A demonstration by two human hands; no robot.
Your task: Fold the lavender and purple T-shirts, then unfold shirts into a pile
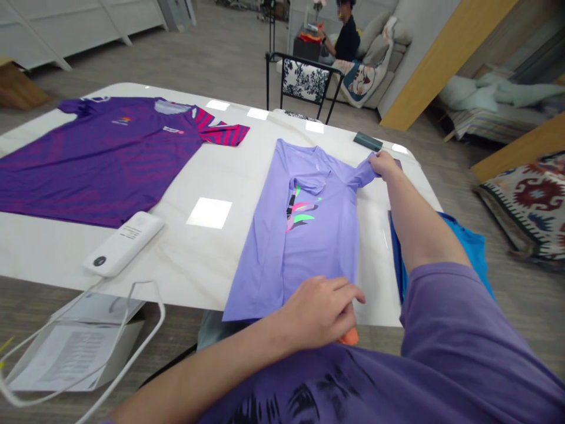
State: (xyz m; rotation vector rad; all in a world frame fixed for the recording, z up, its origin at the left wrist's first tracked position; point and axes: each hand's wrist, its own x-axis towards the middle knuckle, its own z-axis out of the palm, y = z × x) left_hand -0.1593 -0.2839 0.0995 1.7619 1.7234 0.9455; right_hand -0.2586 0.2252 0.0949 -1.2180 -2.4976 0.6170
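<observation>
A lavender T-shirt (pixel 304 235) with a coloured print lies lengthwise on the white table (pixel 212 176), its left sleeve folded in over the chest. My right hand (pixel 385 165) is closed on the right sleeve at the far end. My left hand (pixel 320 312) pinches the shirt's bottom hem at the table's near edge. An orange bit of cloth (pixel 351 337) shows just under that hand.
A dark purple shirt (pixel 101 159) with striped sleeves lies spread on the table's left. A white device (pixel 123 242) with a cable sits near the front edge. A blue garment (pixel 463 247) hangs at the right. A dark case (pixel 368 141), a chair (pixel 304 79) and a seated person (pixel 346 35) are beyond.
</observation>
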